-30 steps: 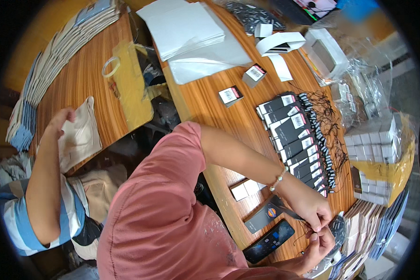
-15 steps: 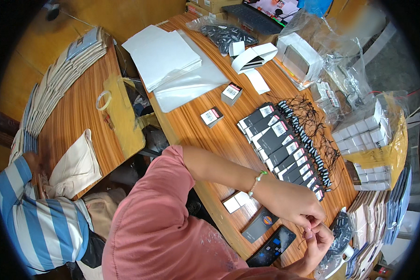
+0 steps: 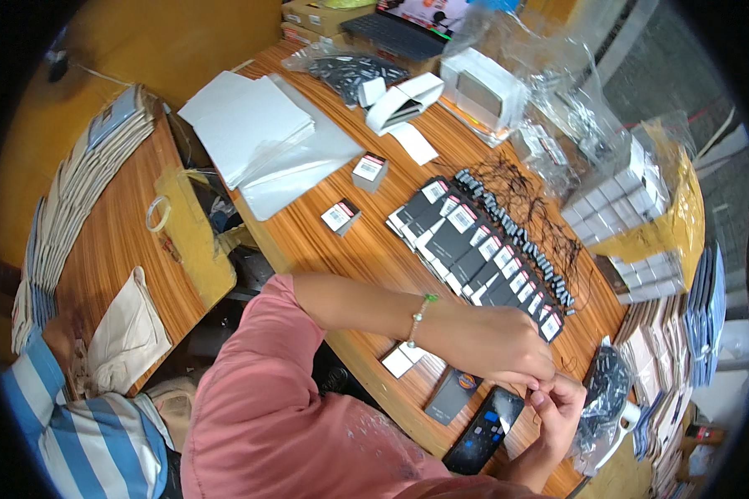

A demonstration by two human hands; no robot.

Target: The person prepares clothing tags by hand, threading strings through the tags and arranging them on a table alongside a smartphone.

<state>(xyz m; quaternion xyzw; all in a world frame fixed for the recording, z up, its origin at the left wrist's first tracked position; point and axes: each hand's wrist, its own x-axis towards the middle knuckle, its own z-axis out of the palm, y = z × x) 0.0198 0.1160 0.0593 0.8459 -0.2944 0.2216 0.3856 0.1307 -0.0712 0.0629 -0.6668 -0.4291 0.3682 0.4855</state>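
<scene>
My left hand (image 3: pixel 512 353), with a beaded bracelet at its wrist, reaches across the table's near edge. Its fingertips are pinched against those of my right hand (image 3: pixel 558 409), which comes up from the lower edge. Whatever lies between the fingers is too small to make out. Below the hands rests a dark phone (image 3: pixel 484 431) with its screen lit. Next to it are a dark grey card (image 3: pixel 452 397) with a round emblem and small white cards (image 3: pixel 402 358). Beyond my left forearm, black tags (image 3: pixel 474 243) with white labels overlap in a long row, edged by black cords (image 3: pixel 549 229) with small clips.
Two small stacks of labelled tags, one of them (image 3: pixel 339 216) nearer, stand mid-table. White sheets (image 3: pixel 245 125) lie farther back. A bag of black pieces (image 3: pixel 605 387), small white boxes (image 3: pixel 620 195) and folded garments (image 3: pixel 657 366) line the right. Someone in a striped shirt (image 3: pixel 100 441) sits at left.
The view has shifted, so the table's things appear farther left. Both hands stay pinched together above the phone; their grip looks much the same.
</scene>
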